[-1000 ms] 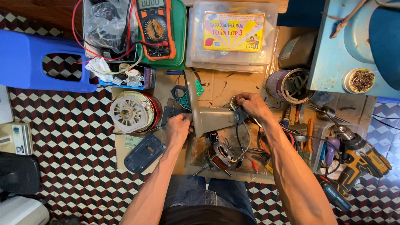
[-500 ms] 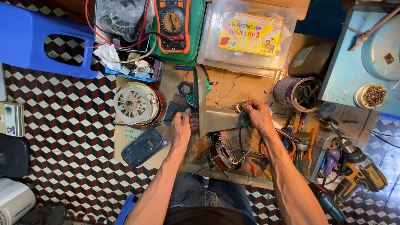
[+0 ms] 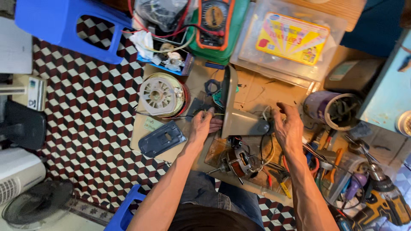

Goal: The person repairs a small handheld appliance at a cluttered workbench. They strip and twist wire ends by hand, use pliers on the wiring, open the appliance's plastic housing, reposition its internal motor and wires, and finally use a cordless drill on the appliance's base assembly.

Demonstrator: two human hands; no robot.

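A blue plastic stool (image 3: 64,25) stands at the upper left on the checkered tile floor (image 3: 85,111). An orange-cased multimeter (image 3: 214,21) lies on a green pad, beside a clear plastic box with a yellow label (image 3: 291,38). A yellow cordless drill (image 3: 385,201) lies at the lower right.

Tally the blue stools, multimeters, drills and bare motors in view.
Blue stools: 2
Multimeters: 1
Drills: 1
Bare motors: 1
Total: 5
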